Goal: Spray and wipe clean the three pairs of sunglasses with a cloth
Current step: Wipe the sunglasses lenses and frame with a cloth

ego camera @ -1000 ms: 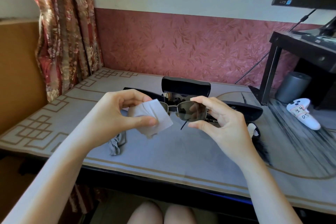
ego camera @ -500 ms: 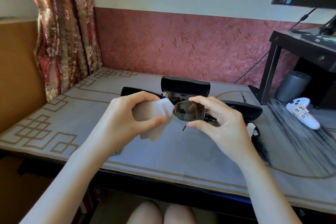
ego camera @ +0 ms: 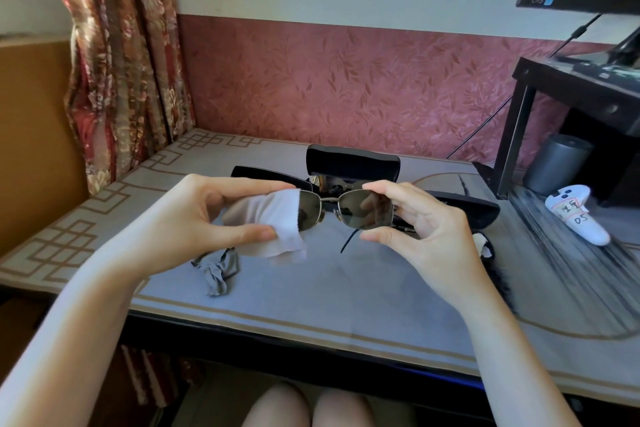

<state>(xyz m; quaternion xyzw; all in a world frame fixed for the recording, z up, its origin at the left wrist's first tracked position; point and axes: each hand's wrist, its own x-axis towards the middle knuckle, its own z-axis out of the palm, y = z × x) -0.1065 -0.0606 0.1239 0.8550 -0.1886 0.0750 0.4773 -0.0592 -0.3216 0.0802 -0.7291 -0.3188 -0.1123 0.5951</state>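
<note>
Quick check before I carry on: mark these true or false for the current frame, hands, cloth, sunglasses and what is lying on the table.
1. The left hand holds a white cloth against one lens of the sunglasses. True.
2. The right hand is resting flat on the table. False: it pinches the other lens rim.
3. A crumpled grey cloth lies on the table. True.
4. The black case behind the hands is closed. False: its lid stands open.
</note>
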